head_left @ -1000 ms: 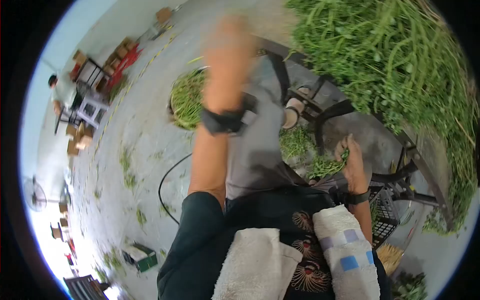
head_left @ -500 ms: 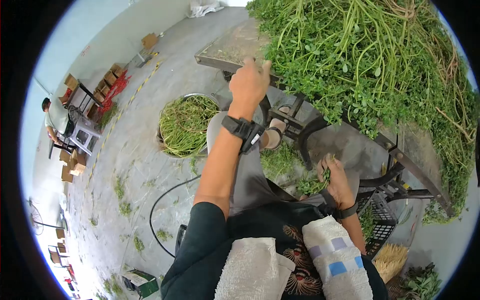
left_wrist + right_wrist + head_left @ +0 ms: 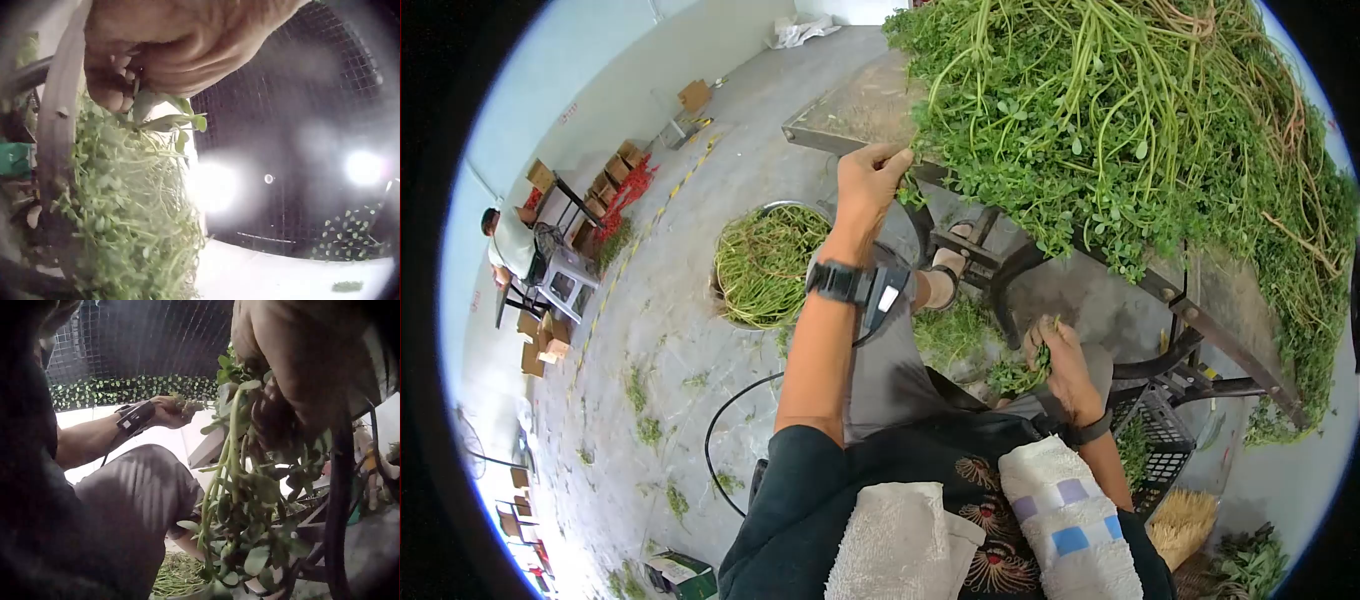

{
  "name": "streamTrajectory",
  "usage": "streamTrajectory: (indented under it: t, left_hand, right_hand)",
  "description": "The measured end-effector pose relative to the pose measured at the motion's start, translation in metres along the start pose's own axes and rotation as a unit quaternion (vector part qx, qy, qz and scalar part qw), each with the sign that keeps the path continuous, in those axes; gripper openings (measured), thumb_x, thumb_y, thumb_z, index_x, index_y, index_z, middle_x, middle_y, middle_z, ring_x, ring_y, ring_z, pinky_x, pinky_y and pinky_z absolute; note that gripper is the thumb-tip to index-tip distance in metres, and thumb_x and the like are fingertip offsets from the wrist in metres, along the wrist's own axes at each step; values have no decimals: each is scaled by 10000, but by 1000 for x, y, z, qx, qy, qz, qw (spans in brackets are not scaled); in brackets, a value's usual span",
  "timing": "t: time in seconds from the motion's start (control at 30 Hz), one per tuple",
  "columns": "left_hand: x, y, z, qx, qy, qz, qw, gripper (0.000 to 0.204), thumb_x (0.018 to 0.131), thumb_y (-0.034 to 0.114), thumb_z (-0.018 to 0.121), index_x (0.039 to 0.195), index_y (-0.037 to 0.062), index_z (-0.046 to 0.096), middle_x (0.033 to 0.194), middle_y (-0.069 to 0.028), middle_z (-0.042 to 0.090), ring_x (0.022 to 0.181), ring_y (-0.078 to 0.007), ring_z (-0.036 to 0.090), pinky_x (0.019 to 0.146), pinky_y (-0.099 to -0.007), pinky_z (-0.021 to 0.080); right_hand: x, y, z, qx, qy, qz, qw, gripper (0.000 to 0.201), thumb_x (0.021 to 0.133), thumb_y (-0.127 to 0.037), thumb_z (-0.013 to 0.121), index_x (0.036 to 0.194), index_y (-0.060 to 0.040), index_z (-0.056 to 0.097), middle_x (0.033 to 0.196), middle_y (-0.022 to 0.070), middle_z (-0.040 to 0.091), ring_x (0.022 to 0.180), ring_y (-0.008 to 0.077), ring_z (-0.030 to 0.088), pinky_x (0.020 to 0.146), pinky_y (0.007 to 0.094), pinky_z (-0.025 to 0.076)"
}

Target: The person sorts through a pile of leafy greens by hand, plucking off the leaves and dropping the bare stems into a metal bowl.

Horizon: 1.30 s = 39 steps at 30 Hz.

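My left hand point(image 3: 862, 195), at the near edge of a wooden table, pinches a small leafy sprig point(image 3: 165, 119) between thumb and fingers. A large heap of leafy green stems point(image 3: 1090, 120) covers most of that table and overhangs its front edge. Lower down, near my right knee, my right hand point(image 3: 1068, 372) grips a bunch of the same leafy stems point(image 3: 237, 469). Its fingers are curled round the stems, which hang below the hand in the right wrist view.
To the left on the floor stands a round basin point(image 3: 798, 206) full of stems. The table's bare corner point(image 3: 850, 105) juts out beyond the heap. Under it are dark metal legs point(image 3: 1000, 290) and, to the right, a black plastic crate point(image 3: 1165, 450). Another person point(image 3: 512, 240) sits far left.
My left hand, blurred and higher up a second ago, has come to the table edge and now pinches a sprig. My right hand keeps its bunch in about the same place.
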<state>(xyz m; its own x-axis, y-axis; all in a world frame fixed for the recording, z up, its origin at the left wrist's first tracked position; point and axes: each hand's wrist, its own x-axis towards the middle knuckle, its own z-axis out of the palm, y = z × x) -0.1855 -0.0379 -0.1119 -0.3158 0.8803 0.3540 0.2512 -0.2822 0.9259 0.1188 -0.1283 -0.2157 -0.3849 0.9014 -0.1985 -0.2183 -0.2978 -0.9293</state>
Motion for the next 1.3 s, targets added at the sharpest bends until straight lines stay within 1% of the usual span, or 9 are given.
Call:
streamTrajectory:
  t: [0.17,0.27,0.53,0.67,0.9,0.97,1.03,1.17,1.3]
  left_hand:
    - [-49,38,9,-241,-45,-73,967,217,830,126,636,992,-18,633,740,-11,593,561,-77,517,485,-207,402]
    - [-67,31,25,-502,-224,-225,805,127,850,73,614,944,-8,589,800,-7,580,627,-99,562,533,-203,451]
    - [-101,24,67,-389,-204,-232,868,127,862,70,600,961,-4,625,831,-3,635,672,-64,561,562,-199,463]
    - [-105,14,70,-248,-223,-152,930,128,852,57,608,956,0,654,761,7,627,574,-51,515,477,-203,400]
    - [-102,52,54,155,-105,79,979,166,809,150,655,842,-13,654,692,-47,612,523,-61,464,495,-219,384]
    - [-81,58,42,147,-13,182,972,230,798,202,672,822,-26,653,692,-69,609,547,-86,490,528,-232,403]
    - [-54,76,28,193,104,158,963,251,750,227,689,833,-7,654,767,-152,628,685,-267,604,629,-341,465]
    - [-6,92,6,184,115,69,974,368,746,301,691,877,-39,647,826,-177,640,767,-268,617,689,-345,474]
    - [73,56,22,185,141,272,934,561,780,424,637,980,-99,605,896,-227,640,808,-283,617,740,-342,473]
  right_hand:
    - [5,-19,17,-52,-16,-56,997,270,934,-263,495,761,-57,518,630,10,495,538,87,454,483,229,362]
    - [3,-48,37,-74,-1,-82,994,234,931,-236,501,820,-39,559,635,6,502,536,81,451,483,224,360]
    - [28,-72,63,155,78,-96,980,316,883,-291,598,1017,-5,598,862,9,576,726,73,519,559,216,410]
    - [35,-61,63,-9,55,-136,989,289,841,-255,662,998,-17,615,887,-2,601,781,68,516,692,210,406]
    - [48,-74,61,64,67,-166,982,211,832,-193,665,962,-32,623,873,16,633,712,68,522,628,213,407]
    - [48,-84,49,63,41,-150,986,195,834,-192,659,952,-41,624,871,24,635,689,66,517,567,216,403]
    - [51,-88,44,26,77,-133,988,194,840,-202,650,942,-40,623,823,10,615,625,54,483,505,209,373]
    - [54,-93,34,25,77,-129,988,186,858,-217,626,909,-39,607,730,-11,555,573,66,450,454,220,351]
    - [44,-106,44,7,97,-123,988,183,871,-236,608,873,-53,602,713,-7,548,558,62,439,427,215,326]
